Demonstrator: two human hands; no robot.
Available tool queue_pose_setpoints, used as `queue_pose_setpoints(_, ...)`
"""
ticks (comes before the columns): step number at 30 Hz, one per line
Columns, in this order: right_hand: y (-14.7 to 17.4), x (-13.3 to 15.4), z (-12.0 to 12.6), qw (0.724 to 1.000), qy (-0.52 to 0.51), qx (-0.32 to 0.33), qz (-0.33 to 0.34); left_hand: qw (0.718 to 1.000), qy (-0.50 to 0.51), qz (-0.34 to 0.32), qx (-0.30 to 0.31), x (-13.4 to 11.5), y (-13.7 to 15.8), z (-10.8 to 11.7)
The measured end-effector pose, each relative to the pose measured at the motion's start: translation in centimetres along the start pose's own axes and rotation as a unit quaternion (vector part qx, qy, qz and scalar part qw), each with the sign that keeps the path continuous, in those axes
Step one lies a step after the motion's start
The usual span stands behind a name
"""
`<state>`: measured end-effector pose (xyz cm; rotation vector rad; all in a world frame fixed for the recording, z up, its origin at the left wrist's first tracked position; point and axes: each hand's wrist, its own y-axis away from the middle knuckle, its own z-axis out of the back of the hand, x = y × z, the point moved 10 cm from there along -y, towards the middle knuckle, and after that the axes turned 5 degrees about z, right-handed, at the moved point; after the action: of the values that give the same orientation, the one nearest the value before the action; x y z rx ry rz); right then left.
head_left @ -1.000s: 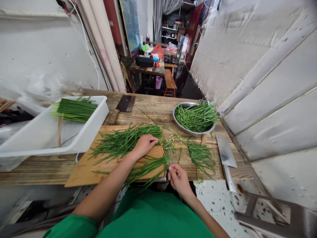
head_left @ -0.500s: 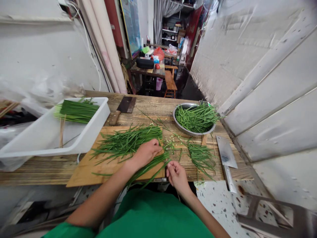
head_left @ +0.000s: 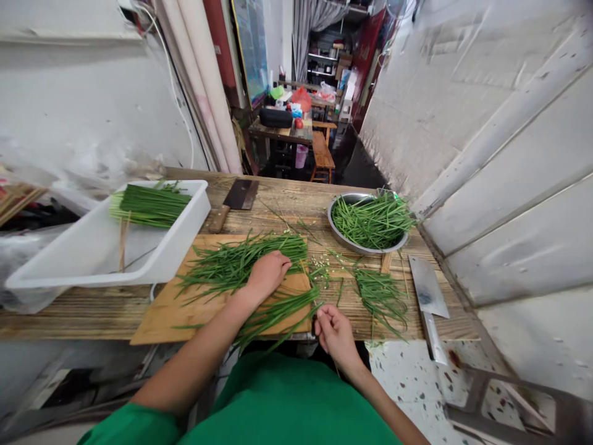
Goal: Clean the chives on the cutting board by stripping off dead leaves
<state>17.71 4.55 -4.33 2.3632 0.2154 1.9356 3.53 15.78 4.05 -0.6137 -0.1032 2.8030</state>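
Long green stalks [head_left: 245, 253] on the chopping board [head_left: 185, 316], in two lots: far heap [head_left: 222, 266] splayed toward the left, near bunch [head_left: 283, 311] trailing over the board's near edge. Board flat on the worktop [head_left: 111, 316]. Left hand [head_left: 269, 274] on the far heap's near right part, fingers curled; cannot tell if gripping stalks or just resting. Right hand [head_left: 338, 337] just beyond the board's right edge, narrow, thumb and finger pinched, apparently on the near bunch's right tip; too small to be sure how many stalks.

Handling, as judged: very light, thin, limp. Bends readily, see the droop at the near edge. Probably slick if damp; wetness not visible. Likely bruises or snaps under a hard squeeze, so keep pressure gentle. Probably sheds singles from a loose grip.

Best hold: right ends, fairly well lined up; pinch with fingertips for singles, wrap fingers round for a bunch. Avoid the left tips, splayed and crossing.

Around: small white scraps [head_left: 327, 267] right of the board, loose pile [head_left: 377, 293] further right, metal-handled cleaver [head_left: 427, 290] beyond, metal bowl [head_left: 365, 250] with more stalks far right, wooden-handled cleaver [head_left: 241, 194] far left, white tub [head_left: 92, 280] at left with a neat bundle [head_left: 155, 204] inside
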Motion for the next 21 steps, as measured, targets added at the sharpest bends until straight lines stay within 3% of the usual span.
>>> queue_pose_setpoints(7,0.26,-0.42,0.55,1.000,0.000,-0.002,-0.005,0.999,-0.052,0.005,-0.008,-0.87,-0.58,-0.82)
queue_pose_setpoints(13,0.34,-0.34,0.54,1.000,-0.008,-0.005,-0.009,0.999,0.017,0.017,-0.037,-0.62,-0.47,-0.05)
queue_pose_setpoints(21,0.14,-0.57,0.45,1.000,-0.017,-0.003,-0.018,0.995,0.103,-0.001,-0.008,-0.77,-0.73,-0.36)
